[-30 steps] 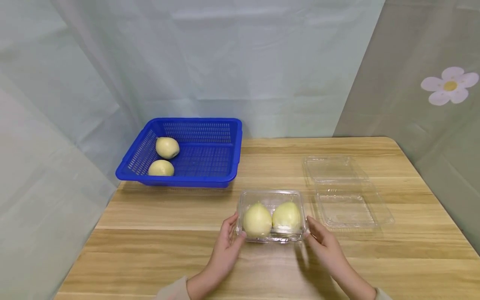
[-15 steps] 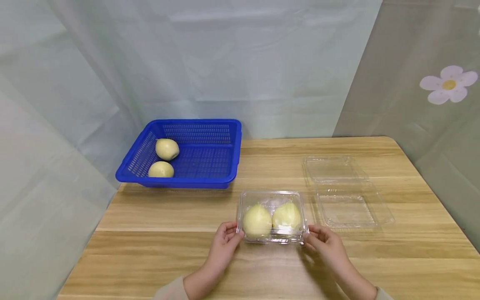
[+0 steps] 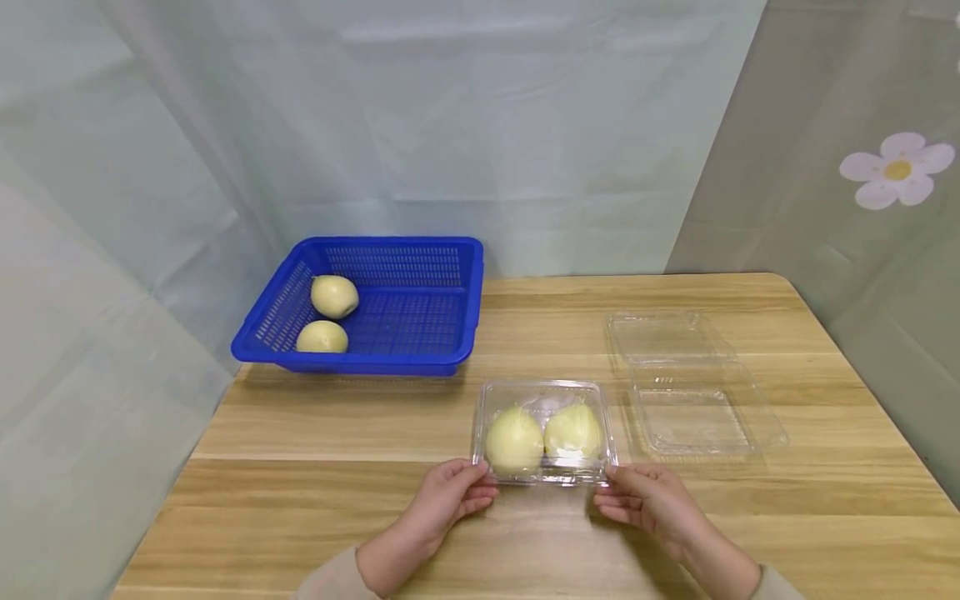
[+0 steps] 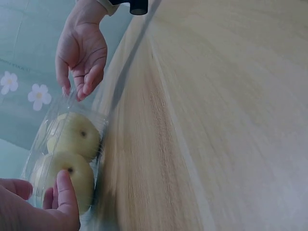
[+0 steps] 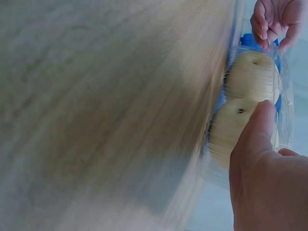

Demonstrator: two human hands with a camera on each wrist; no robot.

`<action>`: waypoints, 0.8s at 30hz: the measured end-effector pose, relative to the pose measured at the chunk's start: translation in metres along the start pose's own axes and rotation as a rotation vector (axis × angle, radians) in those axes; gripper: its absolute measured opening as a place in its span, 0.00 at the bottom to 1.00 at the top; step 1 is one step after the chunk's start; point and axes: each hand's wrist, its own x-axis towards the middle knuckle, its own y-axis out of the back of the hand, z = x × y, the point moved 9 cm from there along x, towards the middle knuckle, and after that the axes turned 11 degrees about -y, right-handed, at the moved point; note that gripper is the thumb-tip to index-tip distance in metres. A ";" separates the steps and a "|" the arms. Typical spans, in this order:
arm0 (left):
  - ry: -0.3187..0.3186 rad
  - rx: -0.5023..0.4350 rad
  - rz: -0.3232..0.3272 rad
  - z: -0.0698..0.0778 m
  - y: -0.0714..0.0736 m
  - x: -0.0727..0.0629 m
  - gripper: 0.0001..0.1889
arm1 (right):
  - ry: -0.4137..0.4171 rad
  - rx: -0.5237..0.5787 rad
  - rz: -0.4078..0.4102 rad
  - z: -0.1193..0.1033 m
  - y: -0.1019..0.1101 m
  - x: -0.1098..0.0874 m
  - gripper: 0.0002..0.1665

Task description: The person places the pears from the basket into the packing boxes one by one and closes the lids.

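A clear plastic clamshell box (image 3: 543, 392) with its lid down stands mid-table and holds two pale yellow pears, a left one (image 3: 514, 442) and a right one (image 3: 573, 433). My left hand (image 3: 442, 504) pinches the front left corner of its rim, thumb on top and fingers lower at the front. At the front right corner, my right hand (image 3: 660, 504) pinches the rim the same way. Both pears (image 4: 65, 178) show through the box's front wall in the left wrist view. In the right wrist view my right thumb (image 5: 260, 125) lies along the box edge.
A second clear clamshell box (image 3: 697, 417) lies unfolded at the right. At the back left stands a blue plastic basket (image 3: 420, 364) with two more pears (image 3: 334, 297) in it. A pale curtain (image 3: 525, 150) hangs behind the wooden table (image 3: 337, 433).
Both hands have slid from the box's sides to its front corners, and their fingers have come round below the front rim. The box has hardly moved.
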 end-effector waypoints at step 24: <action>0.010 0.023 -0.021 -0.001 0.001 0.005 0.09 | 0.008 -0.007 -0.007 0.001 -0.003 0.003 0.09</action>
